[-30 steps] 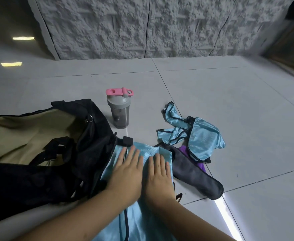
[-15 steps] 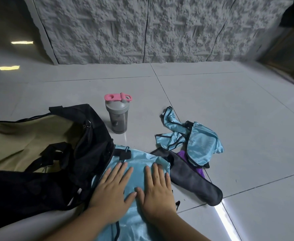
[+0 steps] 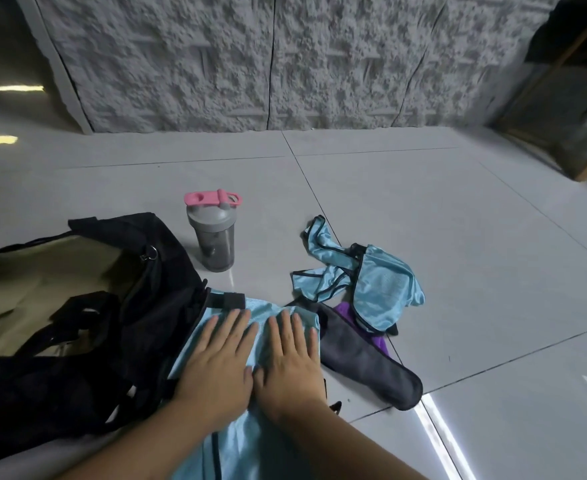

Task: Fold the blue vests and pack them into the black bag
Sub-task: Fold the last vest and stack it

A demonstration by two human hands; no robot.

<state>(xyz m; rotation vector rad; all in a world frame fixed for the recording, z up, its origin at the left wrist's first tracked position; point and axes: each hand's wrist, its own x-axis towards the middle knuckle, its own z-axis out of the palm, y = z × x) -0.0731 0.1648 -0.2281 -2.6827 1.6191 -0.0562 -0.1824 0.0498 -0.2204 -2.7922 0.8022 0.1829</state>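
Both hands, left hand [image 3: 216, 368] and right hand [image 3: 290, 362], slid back together, flat and open, smoothing the blue vest [image 3: 250, 441] bottom center; folding comes next.

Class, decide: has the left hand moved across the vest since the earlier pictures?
Yes. The left hand slid back toward the black strap tab after pulling away.

The left hand [image 3: 220, 363] has moved forward again over the blue vest [image 3: 250, 445], after it slid back toward the person half a second ago. Its fingers now lie closer together, and its thumb touches the right hand [image 3: 290, 362]. The right hand has also moved slightly forward.
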